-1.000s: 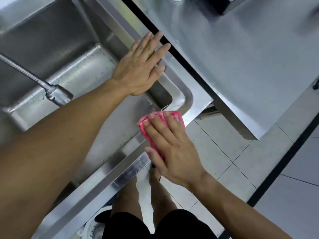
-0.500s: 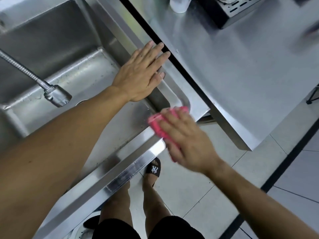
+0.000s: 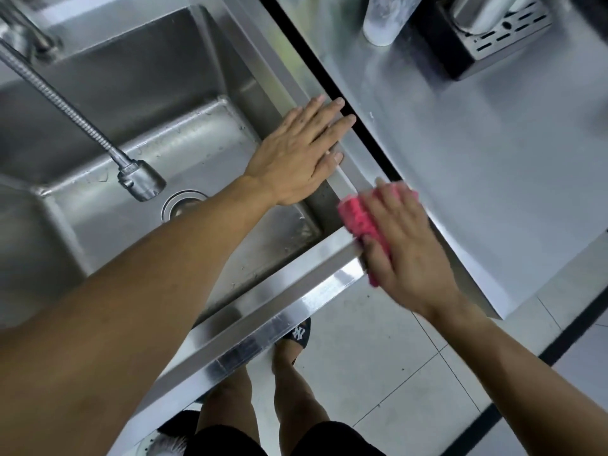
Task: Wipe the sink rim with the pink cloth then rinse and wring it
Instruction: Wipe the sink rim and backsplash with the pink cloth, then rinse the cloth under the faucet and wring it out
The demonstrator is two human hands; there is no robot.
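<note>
The pink cloth (image 3: 357, 215) lies folded on the near right corner of the steel sink rim (image 3: 263, 307). My right hand (image 3: 408, 248) presses flat on top of it, fingers pointing up the right side of the rim; most of the cloth is hidden under the palm. My left hand (image 3: 302, 153) rests flat and empty on the right rim, fingers spread, reaching the black gap beside the counter. The sink basin (image 3: 98, 225) is wet, with a drain (image 3: 182, 205) under the hose faucet head (image 3: 141, 181).
A steel counter (image 3: 493, 159) adjoins the sink on the right, carrying a clear cup (image 3: 383, 19) and a black machine with a slotted drip tray (image 3: 493, 31). My legs and a black slipper (image 3: 297, 335) stand on the tiled floor below the rim.
My right hand has slid the pink cloth from the front rim to the right corner and a little up the right side. The left hand has stayed planted on the right rim.
</note>
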